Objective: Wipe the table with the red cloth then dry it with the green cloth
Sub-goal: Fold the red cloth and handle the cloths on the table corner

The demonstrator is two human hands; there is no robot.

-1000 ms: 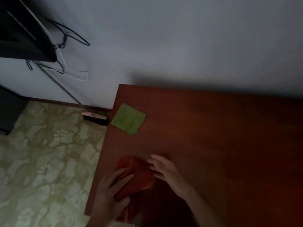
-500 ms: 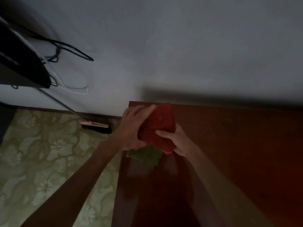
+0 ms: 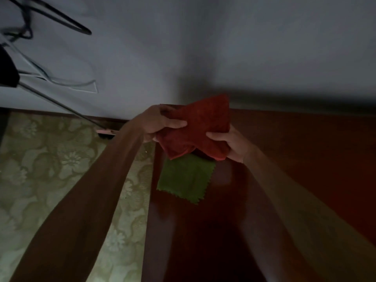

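Note:
Both my hands hold the red cloth up in the air above the far left corner of the dark wooden table. My left hand grips its left edge and my right hand grips its lower right edge. The cloth is bunched and folded between them. Below it the green cloth lies flat on the table near the left edge, its top part hidden by the red cloth.
A grey wall runs right behind the table. Left of the table is patterned floor with a broom leaning on the wall. Wire hangers and a dark object hang at the upper left.
The red cloth was lifted off the table's near left part and carried up and away, over the green cloth. Since half a second ago both hands have stayed on it, spreading slightly.

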